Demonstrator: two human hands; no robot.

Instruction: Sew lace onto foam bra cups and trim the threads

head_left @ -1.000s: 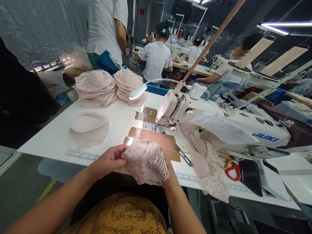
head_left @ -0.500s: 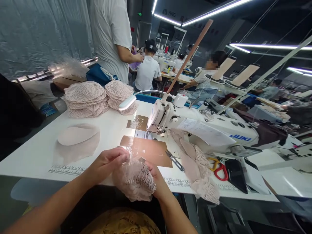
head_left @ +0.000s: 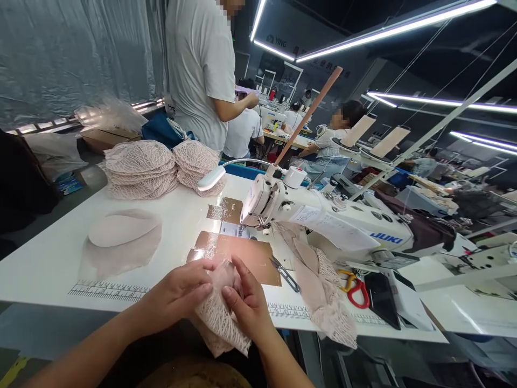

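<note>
A pale pink lace fabric piece [head_left: 224, 323] is bunched up between my hands at the table's front edge, its netted part hanging below. My left hand [head_left: 183, 291] grips its left side, thumb and fingers close together. On the other side my right hand [head_left: 248, 304] pinches the cloth, with the thumb on top. Just beyond lies a brown sheet [head_left: 238, 253] in front of the white sewing machine [head_left: 323, 205]. Thread snips [head_left: 286, 274] rest at that sheet's right edge. More lace fabric [head_left: 319, 291] trails from beside the machine's needle area over the front edge.
Stacked lace pieces [head_left: 139, 170] stand at the back left. A sheer piece with a pale oval [head_left: 123, 231] lies left. Red-and-yellow scissors [head_left: 357, 293] and a black phone-like device [head_left: 383, 302] sit right. A ruler strip [head_left: 105, 290] runs along the edge. A co-worker [head_left: 197, 70] stands behind.
My hands have come closer together and turned the lace piece, which now hangs lower with its netted side facing up. My right thumb now lies over the cloth. The view has shifted slightly.
</note>
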